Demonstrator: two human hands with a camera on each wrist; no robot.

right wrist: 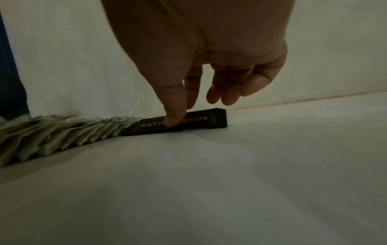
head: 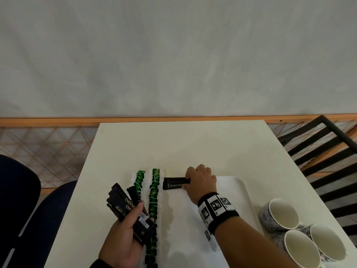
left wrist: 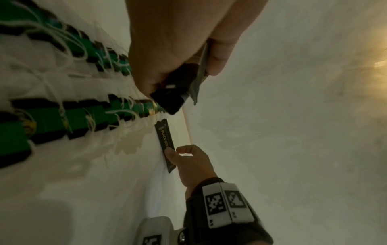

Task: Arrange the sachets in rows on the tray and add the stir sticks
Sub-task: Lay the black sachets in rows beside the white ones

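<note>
A white tray (head: 241, 188) lies on the white table (head: 173, 144). Two rows of green tea bags (head: 154, 200) (left wrist: 83, 116) (right wrist: 62, 132) run along its left side. At the far end of the rows lie two black coffee sachets (head: 173, 185) (left wrist: 164, 137) (right wrist: 199, 120). My right hand (head: 186, 183) (left wrist: 173, 152) (right wrist: 178, 119) pinches the near one at its right end, thumb on its face. My left hand (head: 135, 215) (left wrist: 178, 66) grips a bundle of black sachets (head: 125, 207) (left wrist: 173, 97) above the tray's left edge. No stir sticks show.
Three patterned cups (head: 280, 213) stand grouped at the table's near right, beside the tray. A black slatted chair (head: 318, 151) is past the right edge and a blue seat (head: 19, 190) is at the left. The tray's right half is bare white.
</note>
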